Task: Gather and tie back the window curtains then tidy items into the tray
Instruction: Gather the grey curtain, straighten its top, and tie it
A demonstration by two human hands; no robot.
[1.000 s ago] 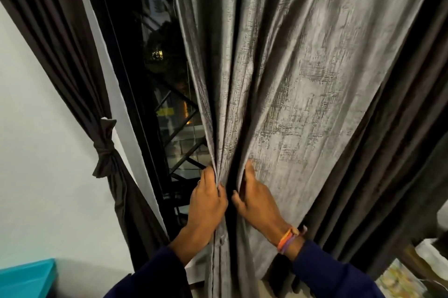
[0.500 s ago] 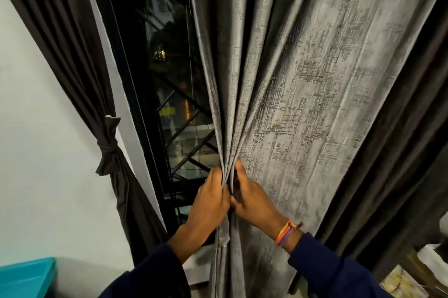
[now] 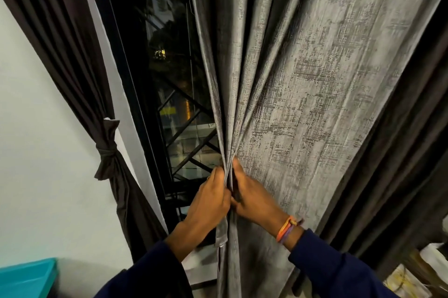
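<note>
A silvery grey curtain (image 3: 303, 84) hangs over the right part of the window, its folds pinched together at waist height. My left hand (image 3: 208, 198) grips the gathered left edge of that curtain. My right hand (image 3: 254, 200), with orange and purple bands at the wrist, grips the folds from the right, touching the left hand. A dark brown curtain (image 3: 72, 60) on the left is tied back with a knotted band (image 3: 106, 149). More dark brown curtain (image 3: 400, 164) hangs behind the grey one on the right.
The dark window (image 3: 169, 79) with a black frame and diagonal grille bars shows between the curtains. A teal tray (image 3: 26, 278) sits at the bottom left by the white wall. Papers and a white bag (image 3: 417, 273) lie at the bottom right.
Both hands have come together and bunched the grey curtain's folds tighter. The gathered edge has shifted right, uncovering more of the window.
</note>
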